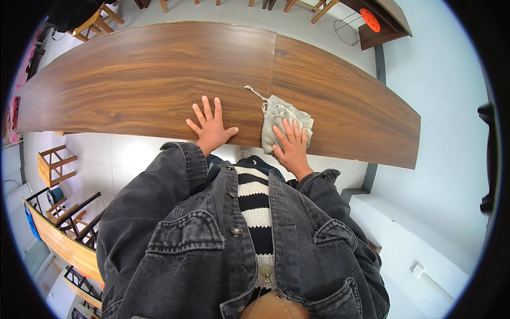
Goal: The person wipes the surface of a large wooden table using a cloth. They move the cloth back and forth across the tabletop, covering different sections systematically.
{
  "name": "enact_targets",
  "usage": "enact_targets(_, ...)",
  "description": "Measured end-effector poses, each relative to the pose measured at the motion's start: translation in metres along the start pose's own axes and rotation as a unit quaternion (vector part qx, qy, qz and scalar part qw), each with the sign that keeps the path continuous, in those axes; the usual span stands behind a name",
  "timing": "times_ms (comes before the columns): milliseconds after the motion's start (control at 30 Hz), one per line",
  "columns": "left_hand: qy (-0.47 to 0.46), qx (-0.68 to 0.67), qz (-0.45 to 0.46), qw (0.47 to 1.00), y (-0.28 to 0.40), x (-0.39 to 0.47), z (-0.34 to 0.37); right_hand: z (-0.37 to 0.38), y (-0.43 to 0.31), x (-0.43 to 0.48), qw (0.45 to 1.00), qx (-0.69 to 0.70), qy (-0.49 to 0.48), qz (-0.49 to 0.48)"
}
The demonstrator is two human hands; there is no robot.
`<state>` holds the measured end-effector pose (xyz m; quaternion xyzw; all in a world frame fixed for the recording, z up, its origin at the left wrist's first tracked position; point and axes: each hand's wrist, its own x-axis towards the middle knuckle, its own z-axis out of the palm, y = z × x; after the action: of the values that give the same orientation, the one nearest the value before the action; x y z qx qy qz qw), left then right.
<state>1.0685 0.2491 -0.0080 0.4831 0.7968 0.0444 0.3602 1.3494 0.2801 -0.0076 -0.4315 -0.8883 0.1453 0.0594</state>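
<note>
A grey cloth lies bunched and folded on the brown wood-grain table, by its near edge. A frayed, twisted strand trails from it to the upper left. My right hand rests on the cloth's near part and holds it against the tabletop, fingers extended over it. The underside of the cloth is hidden. To the left, my left hand is set palm down on bare wood, fingers spread wide, with nothing in it.
A seam divides the tabletop. Wooden stools stand at the left, and more stand beyond the far edge. A round orange stool seat is at the upper right. Past the table's right end rises a pale wall.
</note>
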Motion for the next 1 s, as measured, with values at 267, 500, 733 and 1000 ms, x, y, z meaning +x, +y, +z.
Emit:
enact_targets(267,-0.034,0.020,-0.002,0.999,0.027,-0.012,0.009,-0.007,0.023,0.028,0.999,-0.009,-0.047,-0.026)
enact_targets(500,-0.036,0.022,-0.015,0.999,0.031,-0.008,0.005,-0.020,0.068,0.136,0.997,-0.025,-0.071,-0.027)
enact_targets(733,-0.026,0.016,-0.007,1.000,0.032,-0.007,0.012,-0.036,0.122,0.237,0.987,-0.049,-0.152,-0.015)
enact_targets(1000,-0.045,0.038,-0.032,0.998,0.038,-0.010,0.012,-0.036,0.149,0.298,0.990,0.005,-0.112,0.091)
